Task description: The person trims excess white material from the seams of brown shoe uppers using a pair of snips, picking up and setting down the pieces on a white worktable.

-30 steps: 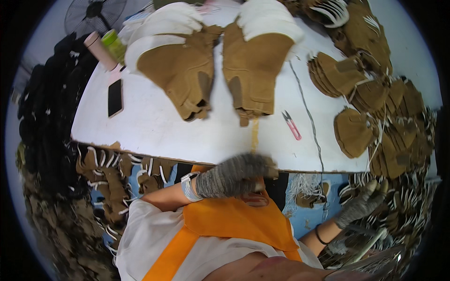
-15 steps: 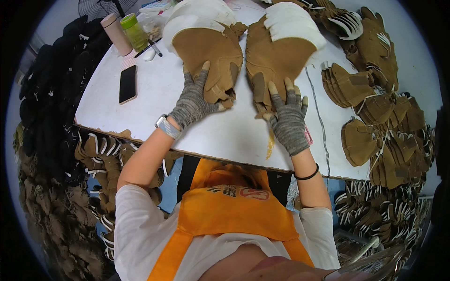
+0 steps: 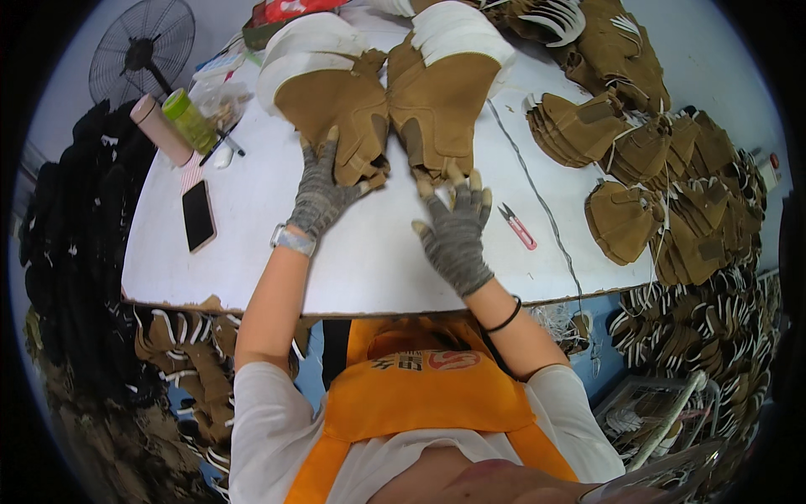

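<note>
Two stacks of brown shoe uppers with white linings lie side by side on the white table, the left stack meeting the right stack along their inner edges. My left hand, in a grey fingertipless glove, rests on the near part of the left stack, fingers stretched and thumb apart by its near corner. At the right stack's near end, my right hand in a matching glove has its fingers spread, the tips at the edge and the thumb out to the side. Pink-handled thread snips lie right of that hand.
A phone, pink bottle and green bottle are on the left. A grey cord crosses the table at right. Beyond it lie tied bundles of brown uppers. A fan stands at the far left.
The right stack has come in against the left one. My right hand has slid from its top to its near edge, leaving the snips in full view. My left hand stays on its stack.
</note>
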Demonstrator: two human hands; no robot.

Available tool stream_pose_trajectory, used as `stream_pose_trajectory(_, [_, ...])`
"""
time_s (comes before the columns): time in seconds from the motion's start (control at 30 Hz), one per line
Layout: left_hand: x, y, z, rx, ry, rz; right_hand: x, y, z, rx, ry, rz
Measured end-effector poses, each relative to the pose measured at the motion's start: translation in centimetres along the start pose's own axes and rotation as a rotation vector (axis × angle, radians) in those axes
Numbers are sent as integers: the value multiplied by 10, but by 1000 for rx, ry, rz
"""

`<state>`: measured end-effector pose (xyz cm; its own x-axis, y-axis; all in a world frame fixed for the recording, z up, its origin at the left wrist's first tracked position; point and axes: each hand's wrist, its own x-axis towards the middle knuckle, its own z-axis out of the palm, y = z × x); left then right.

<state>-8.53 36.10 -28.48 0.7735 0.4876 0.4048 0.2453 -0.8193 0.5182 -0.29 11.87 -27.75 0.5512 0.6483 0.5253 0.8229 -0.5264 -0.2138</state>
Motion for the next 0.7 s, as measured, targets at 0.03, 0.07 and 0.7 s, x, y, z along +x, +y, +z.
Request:
stream_pose_trajectory(0.03, [1,-7,-1,10,14,34,-7,-2,-1,43,42,-9])
stream_pose_trajectory(0.07, [2,-7,-4,8,-13,31,-10,-1,-1,83,80,-20])
stream_pose_trajectory(0.7, [-10,-2,-20,-191,309,60,118,-20,34,-44,121,-303])
